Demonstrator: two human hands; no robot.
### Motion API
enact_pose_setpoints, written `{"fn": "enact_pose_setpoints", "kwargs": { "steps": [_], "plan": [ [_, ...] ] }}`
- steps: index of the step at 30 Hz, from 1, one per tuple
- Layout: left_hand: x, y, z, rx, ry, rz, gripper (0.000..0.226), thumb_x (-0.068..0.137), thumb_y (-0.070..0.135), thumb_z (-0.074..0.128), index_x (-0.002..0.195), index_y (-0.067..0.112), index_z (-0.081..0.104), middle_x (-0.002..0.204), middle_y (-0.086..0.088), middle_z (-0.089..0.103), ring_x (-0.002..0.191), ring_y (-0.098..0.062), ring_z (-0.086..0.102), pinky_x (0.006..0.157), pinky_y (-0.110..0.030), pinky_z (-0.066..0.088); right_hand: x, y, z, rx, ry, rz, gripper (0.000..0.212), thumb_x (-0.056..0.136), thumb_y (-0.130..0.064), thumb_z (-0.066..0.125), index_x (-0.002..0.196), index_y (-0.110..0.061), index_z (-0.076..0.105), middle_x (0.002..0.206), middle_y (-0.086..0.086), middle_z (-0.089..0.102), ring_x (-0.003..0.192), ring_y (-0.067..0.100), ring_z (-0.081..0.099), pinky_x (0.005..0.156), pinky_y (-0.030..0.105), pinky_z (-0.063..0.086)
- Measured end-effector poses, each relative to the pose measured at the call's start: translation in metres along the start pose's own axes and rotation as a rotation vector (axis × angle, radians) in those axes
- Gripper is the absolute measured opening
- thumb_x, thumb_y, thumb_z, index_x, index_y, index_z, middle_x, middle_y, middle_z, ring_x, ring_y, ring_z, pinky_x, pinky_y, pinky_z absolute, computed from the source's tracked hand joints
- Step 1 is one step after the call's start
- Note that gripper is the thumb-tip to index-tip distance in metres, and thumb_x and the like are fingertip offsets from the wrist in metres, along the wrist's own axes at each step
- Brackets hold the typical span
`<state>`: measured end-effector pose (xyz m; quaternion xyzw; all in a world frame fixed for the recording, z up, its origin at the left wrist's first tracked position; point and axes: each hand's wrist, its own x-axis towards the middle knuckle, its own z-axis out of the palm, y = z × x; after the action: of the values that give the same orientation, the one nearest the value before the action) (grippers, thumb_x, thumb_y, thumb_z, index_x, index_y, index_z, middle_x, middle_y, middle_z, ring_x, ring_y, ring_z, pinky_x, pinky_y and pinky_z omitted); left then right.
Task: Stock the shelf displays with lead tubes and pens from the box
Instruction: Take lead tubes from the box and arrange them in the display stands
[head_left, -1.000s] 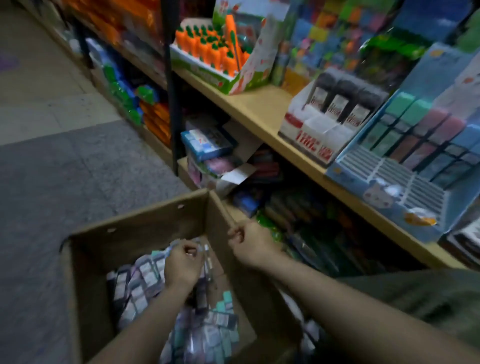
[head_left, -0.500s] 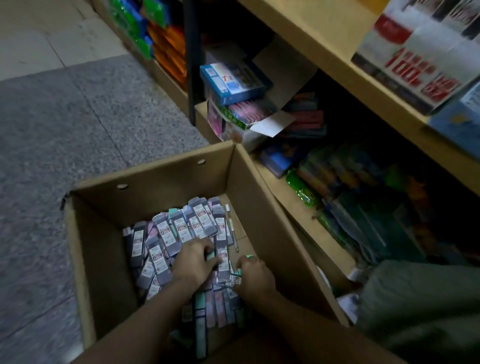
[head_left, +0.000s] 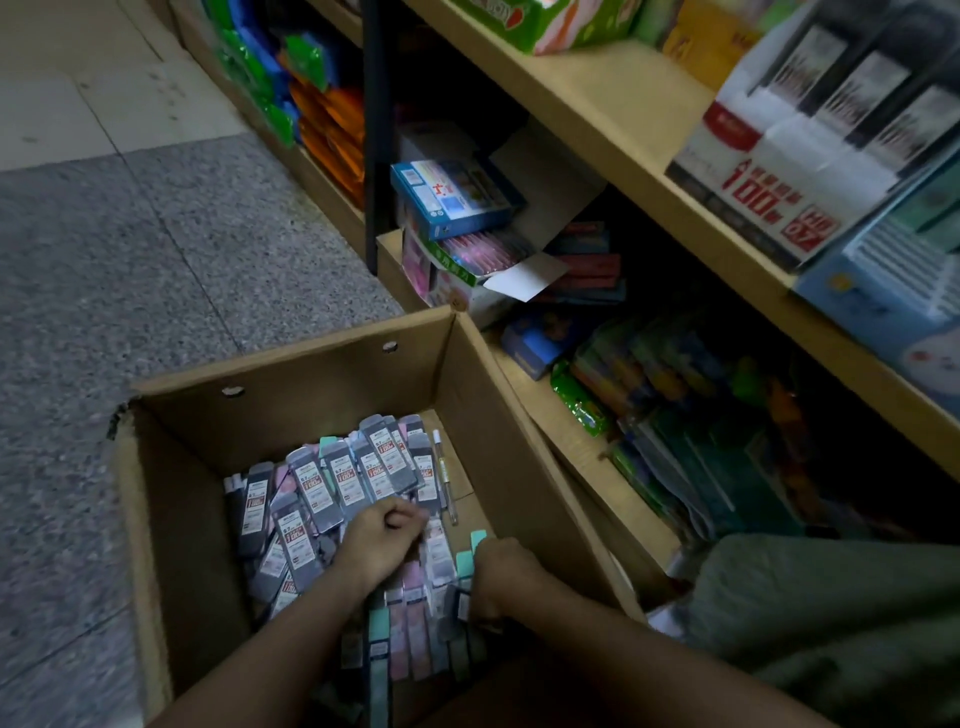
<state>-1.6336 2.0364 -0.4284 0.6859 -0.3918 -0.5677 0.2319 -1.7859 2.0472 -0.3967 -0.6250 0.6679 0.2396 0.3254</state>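
A head-cam view looked down into an open cardboard box (head_left: 291, 395) on a speckled grey floor (head_left: 104, 260), just beside a wooden shelf unit (head_left: 613, 109); both forearms reached in from the bottom edge.

Change vs. a sec ago: the view then took in the upper shelf w/ its displays, and the right hand was up at the box rim; half a sec ago both hands were already down among the stock; they stayed there, and the view tilted lower and closer.

The left hand (head_left: 382, 535) sat in the middle of the pile, fingers curled tight into a fist over the packs; whether it gripped one could not be told, since the fingertips were hidden. The right hand (head_left: 506, 569) was at the pile's right side, fingers curled down around the teal-capped lead tubes (head_left: 343, 483), apparently gathering a few; exact hold unclear.

The tubes, grey, pink and teal flat packs w/ red-and-white labels, lay heaped across the box bottom; a single slim pen (head_left: 445, 475) lay along the far right, touching the pile's edge.

On the upper shelf, a white display w/ red "100" print (head_left: 763, 171) stood at right; the lower shelf held mixed boxes and packets.

Judgement: the pickup phase was underway; nothing had left the box yet; stocking was prob. early, w/ the box well filled.
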Motion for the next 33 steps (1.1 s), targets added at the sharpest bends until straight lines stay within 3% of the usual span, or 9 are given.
{"fn": "enact_pose_setpoints", "kwargs": {
  "steps": [3,6,8,11,13,15,19,27,33],
  "plan": [
    [-0.003,0.012,0.0,-0.212,-0.067,-0.116,0.017,0.094,0.02,0.064,0.097,0.004,0.068,0.079,-0.011,0.068,0.068,-0.021,0.062,0.058,-0.025,0.053,-0.003,-0.013,-0.021,0.143,0.054,-0.002,0.036,0.083,-0.03,0.071,0.111,-0.009,0.063,0.116,0.011,0.064,0.105,0.027,0.064,0.079,0.023,0.049],
    [-0.005,0.021,-0.002,-0.476,-0.084,-0.145,0.028,0.092,0.028,0.065,0.105,0.004,0.066,0.091,-0.013,0.071,0.084,-0.025,0.068,0.081,-0.037,0.056,0.005,-0.023,-0.032,0.591,0.199,0.046,0.014,0.085,-0.023,0.071,0.08,-0.023,0.058,0.09,-0.001,0.064,0.071,0.008,0.06,0.05,0.01,0.043],
    [-0.007,0.028,-0.005,-0.68,-0.155,-0.159,0.028,0.095,0.031,0.06,0.108,0.006,0.065,0.102,-0.012,0.074,0.097,-0.023,0.07,0.084,-0.034,0.056,0.006,-0.032,-0.032,0.859,0.167,0.038,0.011,0.086,-0.017,0.072,0.086,-0.022,0.062,0.096,0.001,0.069,0.081,0.012,0.066,0.067,0.018,0.053],
    [-0.006,0.03,-0.007,-0.694,-0.179,-0.147,0.029,0.101,0.029,0.05,0.114,0.007,0.064,0.107,-0.009,0.073,0.094,-0.018,0.07,0.075,-0.026,0.055,0.007,-0.039,-0.023,0.978,0.12,-0.032,0.012,0.085,-0.013,0.073,0.097,-0.013,0.069,0.101,0.006,0.072,0.094,0.019,0.067,0.088,0.031,0.055],
    [-0.002,0.027,-0.008,-0.634,-0.134,-0.132,0.03,0.103,0.026,0.043,0.117,0.005,0.061,0.109,-0.009,0.072,0.099,-0.022,0.068,0.084,-0.033,0.055,0.008,-0.036,-0.014,0.936,0.156,-0.061,0.015,0.088,-0.018,0.07,0.101,-0.012,0.072,0.101,0.003,0.072,0.095,0.017,0.067,0.084,0.026,0.054],
    [0.002,0.022,-0.011,-0.59,-0.035,-0.127,0.029,0.105,0.023,0.039,0.117,0.005,0.057,0.11,-0.013,0.07,0.1,-0.027,0.066,0.087,-0.039,0.053,0.007,-0.028,-0.005,0.665,0.229,-0.04,0.017,0.093,-0.021,0.061,0.108,-0.016,0.068,0.108,0.001,0.069,0.094,0.012,0.063,0.078,0.018,0.048],
    [0.009,0.017,-0.014,-0.595,0.055,-0.136,0.023,0.105,0.019,0.036,0.117,0.005,0.05,0.091,-0.019,0.061,0.069,-0.027,0.056,0.058,-0.036,0.05,0.008,-0.014,0.013,0.157,0.128,0.026,0.048,0.093,-0.021,0.06,0.136,-0.022,0.038,0.133,0.011,0.046,0.118,0.027,0.054,0.095,0.034,0.047],
    [0.009,0.018,-0.008,-0.6,0.003,-0.14,0.019,0.105,0.019,0.037,0.109,0.006,0.049,0.081,-0.015,0.053,0.064,-0.026,0.048,0.054,-0.036,0.045,0.029,-0.018,0.024,-0.028,0.15,0.02,0.06,0.096,-0.008,0.051,0.148,-0.016,0.023,0.149,0.016,0.03,0.132,0.031,0.038,0.102,0.035,0.044],
    [0.014,0.016,-0.014,-0.535,-0.017,-0.152,0.019,0.097,0.0,0.042,0.115,0.001,0.048,0.077,-0.015,0.056,0.066,-0.025,0.052,0.061,-0.038,0.047,0.036,-0.019,0.024,-0.052,0.242,-0.021,0.039,0.099,-0.01,0.041,0.137,-0.015,0.037,0.136,0.014,0.046,0.125,0.028,0.044,0.099,0.033,0.043]
  ]
}}
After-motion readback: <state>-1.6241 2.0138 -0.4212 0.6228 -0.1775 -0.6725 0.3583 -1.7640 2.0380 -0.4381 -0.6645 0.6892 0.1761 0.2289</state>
